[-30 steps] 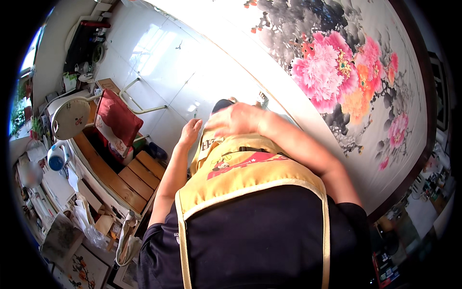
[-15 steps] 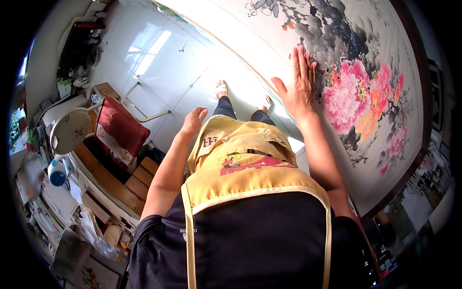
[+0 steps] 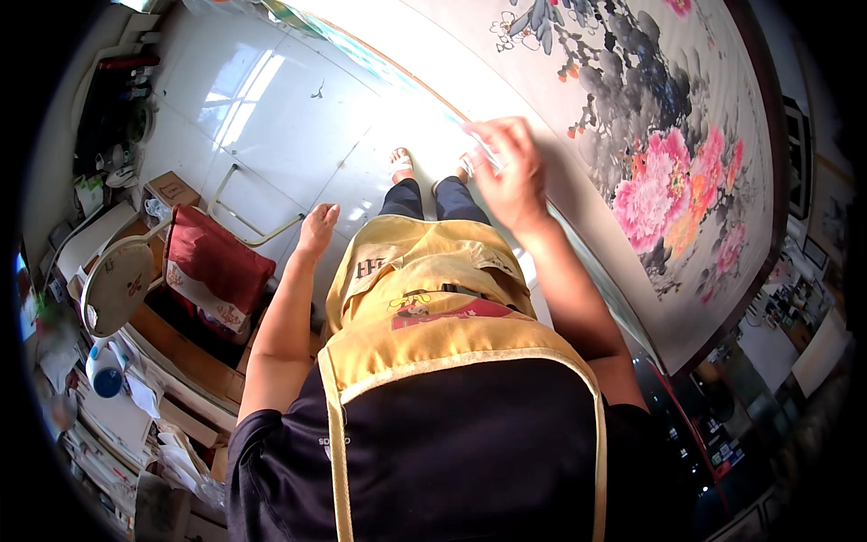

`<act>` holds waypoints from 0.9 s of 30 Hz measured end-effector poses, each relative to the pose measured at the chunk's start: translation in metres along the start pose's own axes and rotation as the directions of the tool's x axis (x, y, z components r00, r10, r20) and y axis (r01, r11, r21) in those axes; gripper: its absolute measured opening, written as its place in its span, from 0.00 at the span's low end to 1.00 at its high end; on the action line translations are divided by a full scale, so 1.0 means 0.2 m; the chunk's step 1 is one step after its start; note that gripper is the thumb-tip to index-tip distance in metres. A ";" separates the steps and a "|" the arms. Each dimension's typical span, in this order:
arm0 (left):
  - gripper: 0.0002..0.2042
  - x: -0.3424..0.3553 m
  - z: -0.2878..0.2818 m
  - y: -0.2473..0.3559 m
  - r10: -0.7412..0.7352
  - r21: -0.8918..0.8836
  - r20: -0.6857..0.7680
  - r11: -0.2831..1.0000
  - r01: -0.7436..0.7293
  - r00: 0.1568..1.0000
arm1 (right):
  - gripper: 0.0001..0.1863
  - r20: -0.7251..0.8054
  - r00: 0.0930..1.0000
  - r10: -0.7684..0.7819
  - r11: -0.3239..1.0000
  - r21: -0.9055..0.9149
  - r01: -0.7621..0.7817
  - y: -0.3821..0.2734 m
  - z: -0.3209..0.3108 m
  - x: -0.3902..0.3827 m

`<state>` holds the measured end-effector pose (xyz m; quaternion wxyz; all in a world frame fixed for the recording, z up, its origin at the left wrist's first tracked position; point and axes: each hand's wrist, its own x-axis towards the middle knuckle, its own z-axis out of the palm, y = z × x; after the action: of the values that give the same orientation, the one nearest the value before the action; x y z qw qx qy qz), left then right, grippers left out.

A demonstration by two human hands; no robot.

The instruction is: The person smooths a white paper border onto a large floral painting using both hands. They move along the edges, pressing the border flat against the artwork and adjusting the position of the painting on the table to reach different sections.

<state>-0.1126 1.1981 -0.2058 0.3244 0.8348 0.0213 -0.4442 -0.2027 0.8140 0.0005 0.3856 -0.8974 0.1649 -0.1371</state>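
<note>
A large painting (image 3: 695, 77) of pink peonies and grey-black leaves hangs on the board to my right. My right hand (image 3: 512, 176) is raised off its surface, beside the near left edge of the board. Its fingers are curled in and slightly blurred, with a thin whitish strip showing between thumb and forefinger; what it is, I cannot make out. My left hand (image 3: 317, 229) hangs at my left side, over the floor, loosely closed with nothing visible in it. A yellow apron (image 3: 433, 298) covers my front.
On the left stand a round stool (image 3: 117, 287), a red cushion (image 3: 217, 271) on a metal-framed chair, and a cardboard box (image 3: 172, 191). A blue-and-white jug (image 3: 106, 372) sits among cluttered papers. White floor tiles (image 3: 280, 117) lie ahead. A dark board frame (image 3: 777, 163) curves at right.
My right hand has lifted off the painting and moved left to the board's edge, its flat fingers now curled. My left hand has shifted left, as has much of the view.
</note>
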 end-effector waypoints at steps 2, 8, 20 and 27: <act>0.21 0.02 0.00 0.00 -0.006 0.026 0.021 1.000 0.005 1.000 | 0.15 0.036 0.958 0.284 0.943 0.171 -0.286 0.00 -0.04 0.07; 0.21 0.02 0.08 0.12 -0.009 -0.043 0.114 0.999 0.014 0.993 | 0.15 0.067 0.989 0.134 0.990 -0.040 -0.132 0.01 0.01 0.11; 0.22 0.06 0.05 0.17 0.000 0.017 0.066 1.000 -0.001 0.998 | 0.21 0.155 0.988 0.000 0.998 -0.057 0.009 0.02 -0.07 0.12; 0.23 0.06 0.07 0.17 0.003 -0.013 0.086 1.000 -0.002 0.996 | 0.20 0.197 0.975 0.105 0.994 -0.006 -0.106 0.04 -0.08 0.11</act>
<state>-0.1042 1.1593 -0.2032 0.3309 0.8130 0.0091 -0.4790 -0.1902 0.7900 0.0078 0.4087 -0.8957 0.1732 -0.0273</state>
